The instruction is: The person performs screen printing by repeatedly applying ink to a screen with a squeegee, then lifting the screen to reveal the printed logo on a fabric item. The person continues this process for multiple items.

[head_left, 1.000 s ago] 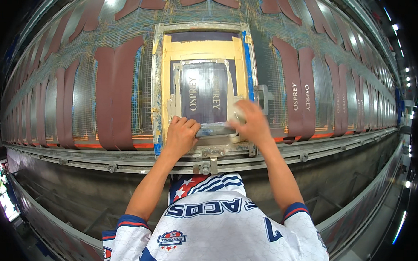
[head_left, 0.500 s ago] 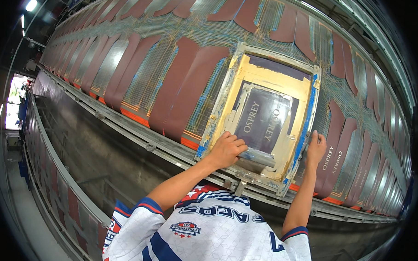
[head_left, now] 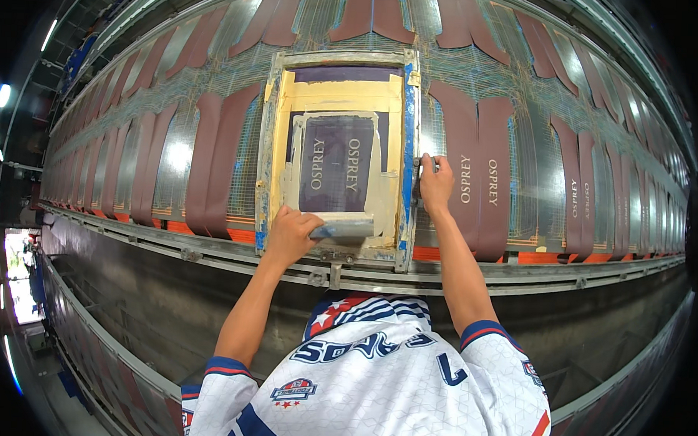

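A screen-printing frame [head_left: 404,220] with metal rails and blue and yellow tape lies flat on the long table in front of me. Its dark mesh window [head_left: 335,167] shows two lines of pale lettering. My left hand [head_left: 291,235] is closed round the left end of a squeegee [head_left: 345,227], which lies across the near end of the mesh. At the right rail, my right hand [head_left: 436,179] is closed, thumb and fingers at a small dark knob [head_left: 418,162] there. Beside that hand lie maroon cut panels [head_left: 476,199] printed with pale lettering. What lies beneath the frame is mostly hidden.
More maroon panels [head_left: 216,167] lie in rows to both sides and along the far side, between strips of bare metal and coloured grid lines. A metal rail [head_left: 516,283] runs along the near table edge. Another table [head_left: 121,348] stands behind, at lower left.
My view has turned, so the frame now sits squarer and further left in the picture. Both hands keep their holds, and the squeegee is still at the near end of the mesh.
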A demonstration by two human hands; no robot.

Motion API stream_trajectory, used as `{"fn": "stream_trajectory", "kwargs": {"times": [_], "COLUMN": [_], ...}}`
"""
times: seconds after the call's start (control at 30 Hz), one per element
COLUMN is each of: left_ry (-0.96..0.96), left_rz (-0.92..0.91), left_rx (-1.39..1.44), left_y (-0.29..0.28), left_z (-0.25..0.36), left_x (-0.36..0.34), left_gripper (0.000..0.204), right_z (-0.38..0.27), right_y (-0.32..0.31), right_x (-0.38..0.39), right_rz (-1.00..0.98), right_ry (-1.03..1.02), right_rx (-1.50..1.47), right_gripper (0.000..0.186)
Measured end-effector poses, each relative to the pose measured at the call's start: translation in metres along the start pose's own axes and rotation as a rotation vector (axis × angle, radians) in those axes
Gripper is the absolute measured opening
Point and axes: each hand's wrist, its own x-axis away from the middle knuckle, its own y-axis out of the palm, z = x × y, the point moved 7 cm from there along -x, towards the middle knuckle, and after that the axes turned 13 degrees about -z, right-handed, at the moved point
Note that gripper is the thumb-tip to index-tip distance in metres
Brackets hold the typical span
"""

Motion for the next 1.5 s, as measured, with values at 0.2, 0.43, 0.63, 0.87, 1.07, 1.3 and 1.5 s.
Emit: {"fn": "stream_trajectory", "kwargs": {"times": [0.2, 0.43, 0.63, 0.87, 1.07, 1.3, 1.5], "left_ry": [0.058, 0.067, 0.155, 0.041, 0.08, 0.134, 0.121], "left_rz": [-0.118, -0.206, -0.043, -0.152, -0.023, -0.154, -0.177], "left_rx": [0.057, 0.086, 0.063, 0.088, 0.152, 0.085, 0.084], "left_y": [0.017, 0.007, -0.032, -0.034, -0.025, 0.013, 0.006], "left_z": [-0.009, -0.057, -0.129, -0.145, -0.136, -0.067, -0.059], "left_x": [0.019, -0.052, -0.184, -0.234, -0.208, -0.071, -0.065], "left_gripper": [0.031, 0.028, 0.029, 0.034, 0.03, 0.032, 0.032], "right_z": [0.011, 0.01, -0.108, -0.167, -0.148, -0.105, -0.116], "right_y": [0.001, 0.005, 0.026, 0.122, 0.133, 0.112, 0.105], "right_x": [-0.007, -0.013, -0.048, -0.082, -0.057, 0.098, 0.1], "right_rz": [0.073, -0.02, -0.243, -0.685, -0.559, -0.605, -0.657], "right_ry": [-0.054, 0.093, -0.397, -0.575, -0.685, -0.642, -0.648], "right_rx": [0.098, 0.291, 0.169, 0.643, 0.687, 0.7, 0.742], "right_gripper": [0.036, 0.035, 0.036, 0.032, 0.028, 0.031, 0.027]}}
